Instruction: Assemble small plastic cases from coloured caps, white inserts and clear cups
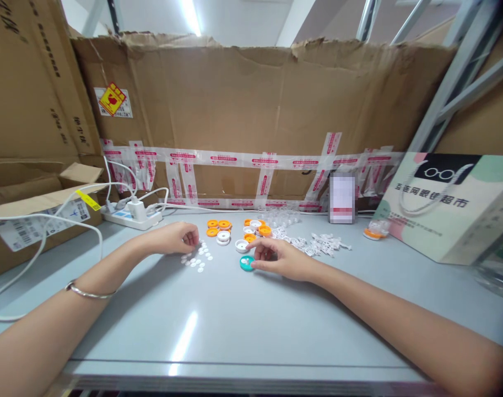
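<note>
My left hand (177, 237) hovers at the left side of a scatter of small white discs (201, 251). Its fingers are curled together, and whatever they pinch, if anything, is hidden. At the middle of the table, my right hand (280, 258) has its thumb and fingers closed at the right edge of a green round base (246, 267), which lies flat with a small white piece on it. Just behind the fingers sits a white round base (242, 246). Orange round bases (212, 232) and a stacked white one (223, 237) stand between and beyond the hands.
Small white plastic parts (325, 244) are heaped at right, with clear caps (282, 216) behind them. A phone (342, 198) leans on a large cardboard box (243, 94). A power strip (131, 216) with cables lies left; a paper bag (433, 204) stands right.
</note>
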Action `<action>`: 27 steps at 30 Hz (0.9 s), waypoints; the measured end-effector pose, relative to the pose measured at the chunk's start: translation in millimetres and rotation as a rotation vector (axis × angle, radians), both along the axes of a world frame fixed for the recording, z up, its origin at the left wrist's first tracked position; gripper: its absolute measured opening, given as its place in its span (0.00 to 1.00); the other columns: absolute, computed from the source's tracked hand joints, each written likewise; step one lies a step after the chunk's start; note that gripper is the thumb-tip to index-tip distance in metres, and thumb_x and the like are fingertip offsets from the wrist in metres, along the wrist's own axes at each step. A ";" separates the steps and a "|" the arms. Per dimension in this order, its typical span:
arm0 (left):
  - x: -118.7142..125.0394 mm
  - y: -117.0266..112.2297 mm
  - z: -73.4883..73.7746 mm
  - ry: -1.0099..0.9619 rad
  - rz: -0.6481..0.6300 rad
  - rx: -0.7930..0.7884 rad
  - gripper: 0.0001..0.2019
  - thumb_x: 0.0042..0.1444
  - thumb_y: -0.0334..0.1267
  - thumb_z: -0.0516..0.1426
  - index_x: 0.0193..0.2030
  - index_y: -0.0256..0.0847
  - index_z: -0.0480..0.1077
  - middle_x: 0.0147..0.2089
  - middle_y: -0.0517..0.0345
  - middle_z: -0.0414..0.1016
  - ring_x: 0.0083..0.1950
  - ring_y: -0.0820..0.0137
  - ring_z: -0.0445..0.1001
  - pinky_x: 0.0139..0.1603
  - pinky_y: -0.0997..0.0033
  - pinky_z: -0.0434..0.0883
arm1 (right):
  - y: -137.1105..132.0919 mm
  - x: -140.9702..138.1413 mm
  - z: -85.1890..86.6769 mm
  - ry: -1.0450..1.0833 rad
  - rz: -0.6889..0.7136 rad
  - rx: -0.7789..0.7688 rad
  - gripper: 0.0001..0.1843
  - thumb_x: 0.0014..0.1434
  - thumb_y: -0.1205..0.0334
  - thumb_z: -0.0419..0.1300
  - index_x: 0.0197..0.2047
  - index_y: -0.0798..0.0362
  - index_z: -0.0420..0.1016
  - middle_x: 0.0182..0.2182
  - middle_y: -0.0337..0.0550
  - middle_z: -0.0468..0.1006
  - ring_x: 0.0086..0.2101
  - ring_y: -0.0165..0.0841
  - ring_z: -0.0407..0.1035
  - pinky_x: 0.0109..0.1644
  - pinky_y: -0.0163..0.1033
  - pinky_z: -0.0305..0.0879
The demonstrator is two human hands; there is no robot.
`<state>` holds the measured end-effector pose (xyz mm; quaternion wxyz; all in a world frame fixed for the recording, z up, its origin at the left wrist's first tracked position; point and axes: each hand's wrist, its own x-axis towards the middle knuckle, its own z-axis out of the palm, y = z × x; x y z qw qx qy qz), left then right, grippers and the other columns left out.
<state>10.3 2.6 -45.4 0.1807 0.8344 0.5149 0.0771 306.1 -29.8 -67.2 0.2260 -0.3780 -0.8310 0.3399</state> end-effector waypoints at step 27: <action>89.6 -61.3 -2.0 -0.854 -0.084 0.221 0.06 0.53 0.38 0.56 0.33 0.37 0.67 0.33 0.58 0.71 0.36 0.73 0.73 0.40 0.70 0.74 | -23.3 -17.5 11.6 0.399 -0.160 0.296 0.07 0.51 0.59 0.62 0.35 0.51 0.76 0.34 0.41 0.79 0.36 0.32 0.72 0.43 0.38 0.67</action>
